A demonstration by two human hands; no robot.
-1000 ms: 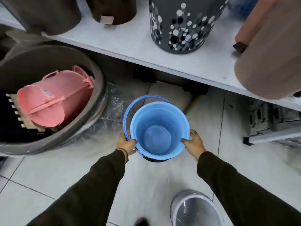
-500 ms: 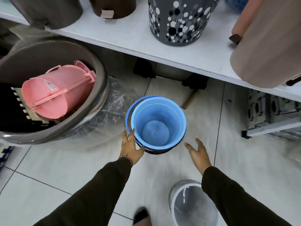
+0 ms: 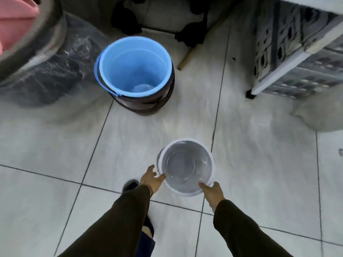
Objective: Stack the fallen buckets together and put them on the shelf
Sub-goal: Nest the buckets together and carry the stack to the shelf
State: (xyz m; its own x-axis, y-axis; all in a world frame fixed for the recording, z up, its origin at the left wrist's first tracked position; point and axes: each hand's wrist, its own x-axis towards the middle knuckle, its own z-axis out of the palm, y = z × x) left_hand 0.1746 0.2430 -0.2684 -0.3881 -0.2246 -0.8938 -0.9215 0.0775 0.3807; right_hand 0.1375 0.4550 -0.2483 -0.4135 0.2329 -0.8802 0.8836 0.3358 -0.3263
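Observation:
A blue bucket (image 3: 134,69) sits nested inside a dark brown bucket (image 3: 146,105), both upright on the tiled floor at upper centre. Nearer to me stands a grey bucket with a white rim (image 3: 186,166), also upright. My left hand (image 3: 153,179) touches its left rim, fingers spread around the edge. My right hand (image 3: 213,191) grips the rim at the near right. The shelf is almost out of the frame; only its white edge (image 3: 315,1) shows at the top right.
A large grey tub wrapped in plastic (image 3: 39,58) holding a pink bucket (image 3: 16,21) stands at the left. Grey perforated crates (image 3: 297,58) sit at the right under the shelf. A wooden stick (image 3: 187,58) lies behind the blue bucket. My shoe (image 3: 130,185) is by my left hand.
Both hands left the blue bucket, which stays on the floor in the brown one, and came back to the grey bucket's rim. The view tilted down, so the shelf top went out of frame.

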